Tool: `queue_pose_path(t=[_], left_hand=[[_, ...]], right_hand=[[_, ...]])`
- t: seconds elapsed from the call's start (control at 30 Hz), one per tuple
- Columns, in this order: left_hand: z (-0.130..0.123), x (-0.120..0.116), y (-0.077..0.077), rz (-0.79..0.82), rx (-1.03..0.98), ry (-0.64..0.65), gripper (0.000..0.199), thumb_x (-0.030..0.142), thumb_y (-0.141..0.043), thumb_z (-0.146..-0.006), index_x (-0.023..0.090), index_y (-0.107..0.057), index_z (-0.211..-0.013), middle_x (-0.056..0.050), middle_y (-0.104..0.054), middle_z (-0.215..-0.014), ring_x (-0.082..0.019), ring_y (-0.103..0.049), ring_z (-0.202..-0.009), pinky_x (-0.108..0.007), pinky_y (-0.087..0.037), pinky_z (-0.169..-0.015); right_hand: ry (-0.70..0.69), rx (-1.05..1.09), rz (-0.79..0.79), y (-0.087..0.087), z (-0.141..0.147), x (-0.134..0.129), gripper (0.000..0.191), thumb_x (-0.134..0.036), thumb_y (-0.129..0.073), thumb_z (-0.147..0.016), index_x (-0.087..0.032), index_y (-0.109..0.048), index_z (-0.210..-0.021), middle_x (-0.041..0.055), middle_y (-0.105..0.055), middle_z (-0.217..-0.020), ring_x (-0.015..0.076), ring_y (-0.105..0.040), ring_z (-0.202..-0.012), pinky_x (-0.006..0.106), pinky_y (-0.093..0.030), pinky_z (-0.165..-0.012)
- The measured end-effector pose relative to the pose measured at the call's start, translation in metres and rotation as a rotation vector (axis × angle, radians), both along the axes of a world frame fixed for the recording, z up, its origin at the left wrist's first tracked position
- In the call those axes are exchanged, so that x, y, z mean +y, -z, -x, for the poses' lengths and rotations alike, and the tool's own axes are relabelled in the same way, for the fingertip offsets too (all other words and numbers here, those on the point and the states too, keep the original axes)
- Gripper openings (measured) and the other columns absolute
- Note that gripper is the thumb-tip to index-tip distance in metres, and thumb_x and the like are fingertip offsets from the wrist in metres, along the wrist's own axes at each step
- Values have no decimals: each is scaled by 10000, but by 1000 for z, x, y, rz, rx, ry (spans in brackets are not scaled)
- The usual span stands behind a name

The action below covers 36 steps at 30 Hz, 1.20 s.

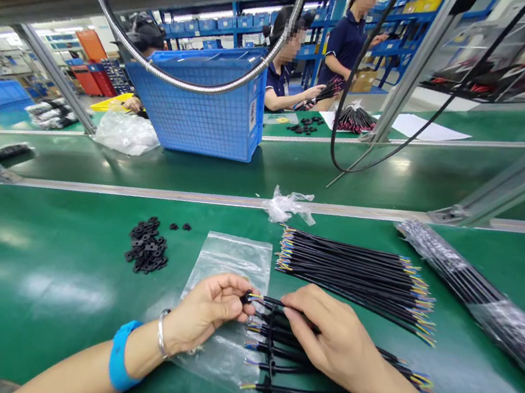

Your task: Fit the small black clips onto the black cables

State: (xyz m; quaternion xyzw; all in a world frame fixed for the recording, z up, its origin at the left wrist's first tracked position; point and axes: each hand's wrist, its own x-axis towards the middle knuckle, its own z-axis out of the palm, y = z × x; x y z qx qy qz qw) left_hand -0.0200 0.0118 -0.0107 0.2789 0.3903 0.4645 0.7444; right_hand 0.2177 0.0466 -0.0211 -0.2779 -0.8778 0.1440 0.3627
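Observation:
Between thumb and fingers, my left hand (pixel 212 306) pinches a small black grommet (pixel 245 297). My right hand (pixel 332 334) grips a black cable (pixel 273 301) whose stripped coloured wire ends meet the grommet. Below my hands, several cables with black grommets (pixel 266 387) on them lie side by side, partly over a clear plastic zip bag (pixel 231 259). A pile of loose black grommets (pixel 148 247) sits to the left of the bag. Behind my right hand rests a bundle of plain black cables (pixel 347 262) with bare coloured wire ends.
A plastic-wrapped cable bundle (pixel 492 305) lies at the right. Crumpled plastic (pixel 288 206) sits at the bench's back rail. Beyond stand a blue crate (pixel 208 102) and metal posts (pixel 418 61). A hanging black cable (pixel 338 128) loops down. Co-workers (pixel 287 58) are across the bench.

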Motion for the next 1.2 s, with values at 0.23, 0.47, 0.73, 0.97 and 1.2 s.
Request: queue_pose_path(t=[0.23,0.47,0.73,0.97,1.2], left_hand=[[-1,-1,0,31,2,-38,340,198,-901,-630,141,-727,-916,-62,-743,-944,-127,-715,-809,-181,-553,-730],[-4,-2,-2,23,33,-65,362,212,-920,-591,159,-734,-896,-40,-747,-954,-111,-715,-789,-174,-554,-735],[-11,-9,8,-93,205,54,373,236,-921,-588,142,-715,-884,-61,-768,-869,-119,-707,-749,-191,-521,-713],[-12,-9,14,-100,278,-37,389,276,-924,-568,153,-722,-877,3,-698,-588,-85,-630,-545,-176,-483,-587],[-12,-13,3,-606,604,-100,156,257,-879,-630,215,-807,-762,-28,-697,-674,-117,-626,-602,-198,-505,-567]], right_hand=[[35,-70,-187,-3,0,-3,153,-112,-491,-925,-181,-603,-1002,57,-629,-830,151,-578,-722,265,-457,-644],[27,-153,-294,-18,0,-7,214,-100,-433,-919,-169,-635,-900,39,-582,-727,153,-488,-632,281,-385,-571],[6,-125,-295,-21,4,-15,205,-104,-440,-924,-161,-631,-876,25,-549,-705,153,-448,-619,296,-338,-563],[34,-49,-404,-16,9,-18,124,-97,-507,-921,-125,-627,-934,20,-537,-672,159,-414,-598,313,-296,-544],[-8,-89,-261,-12,13,-28,134,-108,-474,-933,-140,-602,-913,28,-555,-709,161,-442,-615,312,-308,-548]])
